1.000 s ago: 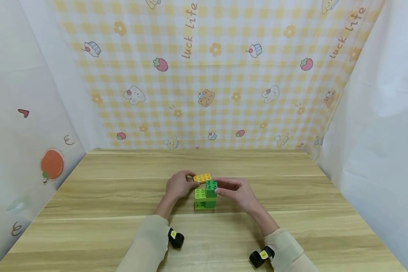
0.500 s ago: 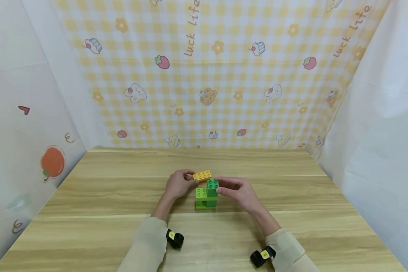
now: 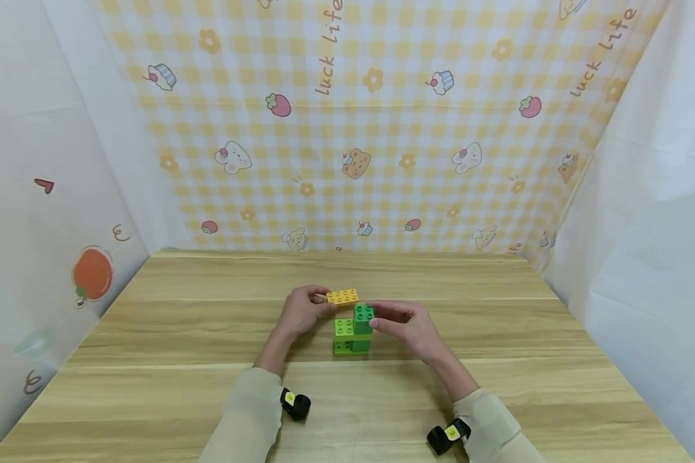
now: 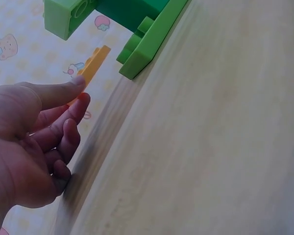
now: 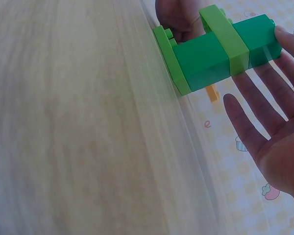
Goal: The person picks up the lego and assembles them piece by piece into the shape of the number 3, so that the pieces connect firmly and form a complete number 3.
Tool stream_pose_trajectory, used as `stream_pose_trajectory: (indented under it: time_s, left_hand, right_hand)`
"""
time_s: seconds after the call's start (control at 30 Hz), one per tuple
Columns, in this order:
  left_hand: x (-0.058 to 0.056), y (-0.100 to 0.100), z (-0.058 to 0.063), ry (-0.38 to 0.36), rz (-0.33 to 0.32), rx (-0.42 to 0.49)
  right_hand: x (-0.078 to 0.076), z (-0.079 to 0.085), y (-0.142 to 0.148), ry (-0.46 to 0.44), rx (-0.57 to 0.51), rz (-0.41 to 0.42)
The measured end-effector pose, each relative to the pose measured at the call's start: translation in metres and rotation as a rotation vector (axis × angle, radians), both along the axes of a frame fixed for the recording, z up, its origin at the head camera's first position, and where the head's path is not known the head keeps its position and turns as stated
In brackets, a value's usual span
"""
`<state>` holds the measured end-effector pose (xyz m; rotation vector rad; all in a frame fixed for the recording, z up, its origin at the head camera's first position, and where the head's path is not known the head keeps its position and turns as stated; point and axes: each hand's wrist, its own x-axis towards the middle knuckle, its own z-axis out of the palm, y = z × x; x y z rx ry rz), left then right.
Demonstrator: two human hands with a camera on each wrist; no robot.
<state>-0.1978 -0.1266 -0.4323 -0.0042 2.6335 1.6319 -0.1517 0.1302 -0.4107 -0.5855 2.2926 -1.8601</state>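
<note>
My left hand (image 3: pixel 301 310) pinches a flat yellow building-block plate (image 3: pixel 343 296) at its left end, between thumb and fingers. In the left wrist view the yellow plate (image 4: pixel 95 62) appears raised off the table. Closer to me stands a stack of blocks: a lime plate (image 5: pixel 169 61) at the bottom, a dark green block (image 5: pixel 201 61), a second lime plate (image 3: pixel 344 326), and a dark green block (image 3: pixel 363 317) on top. My right hand (image 3: pixel 408 329) grips that top block from the right, thumb on one side and fingers behind.
The wooden table (image 3: pixel 208 411) spreads around the stack. A patterned cloth (image 3: pixel 382 135) hangs behind its far edge, with pale sheets on both sides. Black wrist cameras (image 3: pixel 296 405) sit at both cuffs.
My left hand has moved slightly away and left with the yellow plate, widening the gap to the stack. My right hand stays at the top green block. The head view has shifted a little.
</note>
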Motion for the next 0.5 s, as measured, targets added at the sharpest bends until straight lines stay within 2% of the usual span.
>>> stream_pose_trajectory:
  time_s: [0.23,0.5]
  left_hand:
    - [0.0004,-0.0044,0.0002,-0.026,0.005,0.092]
    - [-0.0007,-0.0073,0.0013,-0.045,0.017,0.155]
  right_hand:
    - [-0.0010,-0.0014,0.0003,0.015,-0.011,0.010]
    - [0.0001,-0.0020,0.0009,0.022,-0.006,0.003]
